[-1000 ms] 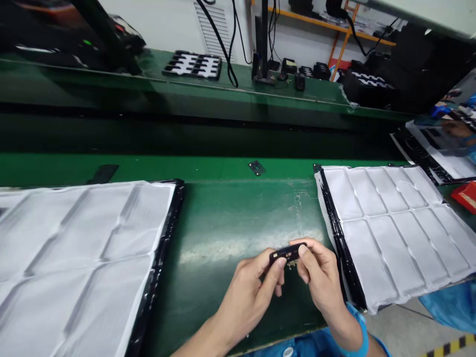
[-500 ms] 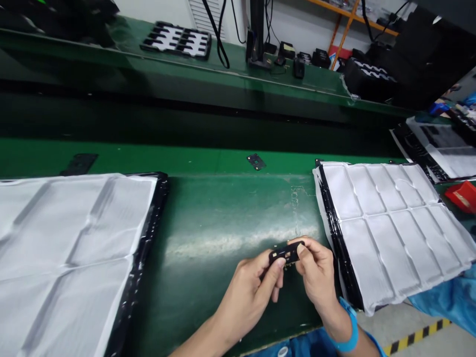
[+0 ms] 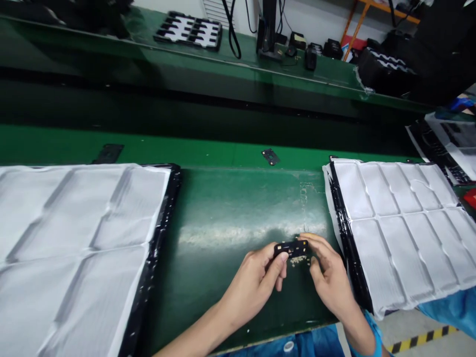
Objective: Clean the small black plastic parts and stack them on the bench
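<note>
A small flat black part [image 3: 291,247] with pale cut-outs is held over the green bench mat [image 3: 238,218], near its front edge. My left hand [image 3: 256,282] pinches its left end between thumb and forefinger. My right hand [image 3: 330,272] is at its right end, fingers curled, fingertips touching the part. A few pale specks [image 3: 299,260] lie on the mat just under the part.
A black tray covered with white sheet [image 3: 74,248] lies at the left, another [image 3: 405,223] at the right. A small dark chip [image 3: 270,156] and a black piece [image 3: 107,152] rest on the green ledge behind. The far bench holds a tray of parts [image 3: 189,30], cables and black devices.
The view shifted slightly; my hands and the part stay together. My right hand's grip loosened from a pinch on top of the part's end to fingertips at its end.
</note>
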`<state>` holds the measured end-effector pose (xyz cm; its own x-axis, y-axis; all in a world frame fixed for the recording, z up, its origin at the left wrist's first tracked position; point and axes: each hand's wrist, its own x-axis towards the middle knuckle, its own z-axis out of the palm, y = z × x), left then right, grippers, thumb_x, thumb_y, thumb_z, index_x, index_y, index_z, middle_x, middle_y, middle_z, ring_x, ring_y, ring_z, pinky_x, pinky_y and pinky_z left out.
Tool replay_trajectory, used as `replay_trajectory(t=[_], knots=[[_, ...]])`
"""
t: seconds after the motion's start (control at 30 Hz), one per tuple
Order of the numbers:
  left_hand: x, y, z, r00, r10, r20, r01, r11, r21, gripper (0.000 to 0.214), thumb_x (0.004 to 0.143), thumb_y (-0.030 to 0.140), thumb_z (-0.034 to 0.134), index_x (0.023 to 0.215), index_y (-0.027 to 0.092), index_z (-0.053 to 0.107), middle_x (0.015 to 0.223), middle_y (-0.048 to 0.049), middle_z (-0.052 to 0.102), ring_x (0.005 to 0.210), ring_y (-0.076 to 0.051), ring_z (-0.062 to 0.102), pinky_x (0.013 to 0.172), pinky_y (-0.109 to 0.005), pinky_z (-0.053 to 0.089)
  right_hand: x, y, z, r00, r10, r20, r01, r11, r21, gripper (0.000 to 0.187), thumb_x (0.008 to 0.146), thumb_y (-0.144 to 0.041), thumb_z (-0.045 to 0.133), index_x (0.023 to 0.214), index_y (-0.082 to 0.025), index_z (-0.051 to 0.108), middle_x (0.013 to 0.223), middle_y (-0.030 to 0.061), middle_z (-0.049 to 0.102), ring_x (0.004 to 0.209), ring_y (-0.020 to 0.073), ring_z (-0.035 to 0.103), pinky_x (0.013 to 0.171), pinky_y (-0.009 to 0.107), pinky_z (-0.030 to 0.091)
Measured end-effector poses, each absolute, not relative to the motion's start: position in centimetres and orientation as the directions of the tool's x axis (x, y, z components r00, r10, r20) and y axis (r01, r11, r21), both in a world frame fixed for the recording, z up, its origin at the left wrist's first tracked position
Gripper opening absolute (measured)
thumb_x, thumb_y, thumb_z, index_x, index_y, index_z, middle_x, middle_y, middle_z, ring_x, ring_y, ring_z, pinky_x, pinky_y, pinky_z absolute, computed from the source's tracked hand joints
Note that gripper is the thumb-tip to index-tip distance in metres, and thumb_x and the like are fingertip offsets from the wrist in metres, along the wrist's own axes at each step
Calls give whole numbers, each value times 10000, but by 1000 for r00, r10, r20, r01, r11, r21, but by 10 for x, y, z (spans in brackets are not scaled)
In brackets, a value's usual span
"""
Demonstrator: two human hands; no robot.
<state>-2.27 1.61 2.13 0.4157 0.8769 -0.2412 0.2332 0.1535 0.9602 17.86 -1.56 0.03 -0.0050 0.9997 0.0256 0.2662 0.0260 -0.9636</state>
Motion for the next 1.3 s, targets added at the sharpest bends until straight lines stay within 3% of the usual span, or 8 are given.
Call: replay_trajectory(t=[0.07, 0.23, 0.33, 0.4, 0.5, 0.67, 0.93, 1.3], knots=[[-25, 16, 22, 415, 874, -252, 221, 172, 960, 408, 1092, 442, 427, 784, 209, 559, 584, 29, 594, 519, -135, 590, 581, -253, 440, 182, -20, 0, -32, 997, 75, 331, 81, -940, 474, 941, -38, 526, 1278, -279, 755, 1505, 88, 648, 1385, 268, 632, 1200, 461, 486], [-29, 14, 30, 442, 866, -235, 206, 156, 966, 398, 1096, 407, 397, 794, 206, 561, 585, 21, 602, 527, -135, 578, 578, -255, 425, 176, -22, 10, 4, 1000, 13, 245, 12, -969, 387, 989, -170, 667, 1358, -280, 711, 1516, 116, 640, 1261, 278, 725, 1061, 413, 611], [-30, 15, 35, 472, 859, -198, 191, 120, 974, 347, 1078, 343, 384, 816, 202, 564, 609, 20, 596, 543, -134, 571, 582, -253, 425, 169, -18, 19, -19, 999, -29, 250, -24, -968, 217, 1008, -252, 680, 1211, -210, 744, 1030, 89, 802, 900, 220, 794, 825, 320, 651], [-30, 15, 35, 466, 866, -181, 165, 116, 979, 329, 1067, 325, 371, 825, 201, 557, 606, 28, 573, 519, -126, 538, 564, -251, 408, 165, -17, 25, -24, 999, -31, 301, -23, -953, 171, 1048, -290, 620, 975, -191, 738, 711, 15, 700, 630, 162, 703, 610, 248, 578], [-27, 14, 32, 414, 889, -194, 132, 152, 980, 382, 1084, 375, 338, 795, 208, 524, 554, 48, 519, 462, -114, 486, 535, -251, 384, 161, -18, 29, -50, 996, -69, 291, -52, -955, 269, 1072, -328, 577, 864, -189, 678, 626, -19, 606, 503, 126, 599, 485, 217, 469], [-19, 12, 26, 361, 904, -229, 81, 214, 973, 455, 1089, 498, 347, 755, 219, 480, 518, 71, 456, 416, -101, 437, 483, -239, 340, 161, -20, 31, -89, 993, -72, 252, -48, -967, 268, 1083, -324, 561, 876, -192, 668, 684, -4, 628, 568, 137, 630, 557, 229, 514], [-16, 12, 27, 360, 901, -244, 1, 262, 965, 456, 1071, 548, 395, 757, 223, 463, 587, 78, 424, 436, -87, 370, 449, -227, 278, 163, -21, 28, -106, 994, -13, 255, 14, -967, 266, 1088, -276, 550, 856, -203, 658, 721, -3, 617, 597, 140, 620, 587, 240, 513], [-11, 13, 18, 296, 931, -215, 43, 212, 976, 370, 1047, 444, 409, 745, 231, 425, 619, 72, 404, 529, -102, 363, 491, -216, 303, 163, -20, 24, -99, 995, 13, 265, 39, -963, 264, 1082, -267, 553, 858, -196, 674, 715, 1, 626, 592, 142, 628, 589, 245, 518]])
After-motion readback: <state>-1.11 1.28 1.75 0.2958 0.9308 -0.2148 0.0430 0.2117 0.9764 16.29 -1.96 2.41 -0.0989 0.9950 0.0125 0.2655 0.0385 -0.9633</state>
